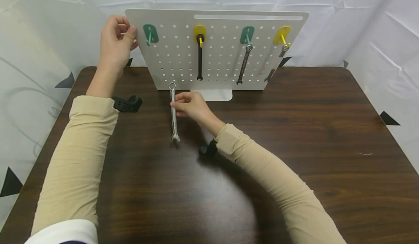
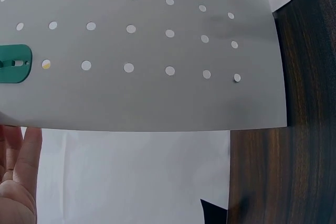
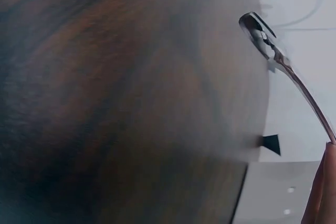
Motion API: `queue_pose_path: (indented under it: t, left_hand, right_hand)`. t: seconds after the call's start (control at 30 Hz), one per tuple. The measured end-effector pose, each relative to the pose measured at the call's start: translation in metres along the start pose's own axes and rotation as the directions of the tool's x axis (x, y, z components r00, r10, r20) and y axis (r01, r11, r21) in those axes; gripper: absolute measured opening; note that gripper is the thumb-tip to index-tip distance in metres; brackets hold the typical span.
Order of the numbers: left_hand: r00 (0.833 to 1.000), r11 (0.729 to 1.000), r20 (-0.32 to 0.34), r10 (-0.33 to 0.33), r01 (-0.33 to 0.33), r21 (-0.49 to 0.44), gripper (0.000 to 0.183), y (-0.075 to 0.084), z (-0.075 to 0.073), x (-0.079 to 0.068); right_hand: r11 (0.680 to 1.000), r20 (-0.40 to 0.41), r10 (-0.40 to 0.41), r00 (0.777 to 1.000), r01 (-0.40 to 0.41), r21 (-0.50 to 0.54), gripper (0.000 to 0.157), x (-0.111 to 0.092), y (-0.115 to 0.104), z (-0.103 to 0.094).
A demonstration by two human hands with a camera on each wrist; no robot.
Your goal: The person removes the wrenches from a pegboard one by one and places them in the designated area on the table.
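My right hand (image 1: 193,107) pinches a silver combination wrench (image 1: 174,116) between thumb and fingers, ring end up and open end down, in front of the pegboard's lower left. The right wrist view shows one end of that wrench (image 3: 304,87) beyond the fingertips (image 3: 328,182). At the upper left edge of the grey pegboard (image 1: 226,60), my left hand (image 1: 117,42) grips with the thumb in front. In the left wrist view its fingers (image 2: 29,156) go behind the board. A green hook (image 1: 150,35) near that hand holds nothing.
A black wrench (image 1: 200,60) hangs on a yellow hook (image 1: 199,31). Silver wrenches hang on a second green hook (image 1: 247,35) and the far right yellow hook (image 1: 282,35). The board's white foot (image 1: 217,95) rests on the dark wooden table (image 1: 311,146). White sheeting (image 1: 360,29) surrounds it.
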State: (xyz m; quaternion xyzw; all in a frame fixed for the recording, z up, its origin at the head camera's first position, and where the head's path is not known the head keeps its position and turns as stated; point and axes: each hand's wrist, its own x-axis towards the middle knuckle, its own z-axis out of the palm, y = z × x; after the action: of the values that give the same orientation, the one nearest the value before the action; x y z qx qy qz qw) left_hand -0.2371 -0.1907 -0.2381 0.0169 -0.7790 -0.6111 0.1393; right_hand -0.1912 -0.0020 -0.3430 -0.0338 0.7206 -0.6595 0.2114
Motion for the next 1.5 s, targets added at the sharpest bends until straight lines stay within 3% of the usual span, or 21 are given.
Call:
queue_pose_path:
  t: [0.6,1.2,1.5]
  left_hand:
    - [1.000,1.000,0.002,0.000,0.000,0.003,0.017,0.000,0.002,0.000]
    - [1.000,1.000,-0.001,0.007,-0.007,0.015,0.010,0.001,0.002,-0.002]
    - [1.000,1.000,0.001,0.010,-0.010,0.011,0.008,0.000,0.002,-0.002]
  right_hand:
    - [0.996,-0.024,0.077,0.997,-0.078,-0.044,0.025,0.008,0.029,0.001]
    - [0.988,-0.013,0.106,0.994,-0.107,-0.110,0.033,0.010,0.036,0.002]
    - [0.969,-0.026,0.145,0.989,-0.148,-0.200,0.035,0.010,0.036,0.002]
